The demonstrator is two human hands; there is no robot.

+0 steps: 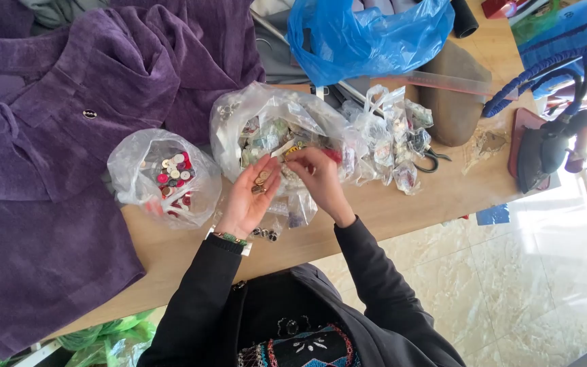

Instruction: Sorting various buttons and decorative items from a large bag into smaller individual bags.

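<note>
My left hand (249, 197) is cupped palm up, with a few small brownish buttons (261, 181) lying in it. My right hand (314, 173) hovers just beside it with fingertips pinched close to those buttons and to the mouth of a large clear plastic bag (273, 126) full of small packets of buttons. A second clear bag (161, 177) with red, white and pink buttons sits to the left of my left hand. A few dark buttons (265, 234) lie on the wooden table (388, 211) under my left wrist.
A purple velvet garment (56, 136) with one button covers the table's left side. Small clear packets (395, 146) and black scissors (433, 160) lie to the right. A blue plastic bag (368, 34), a brown pressing pad (453, 95) and an iron (545, 146) stand at the right end.
</note>
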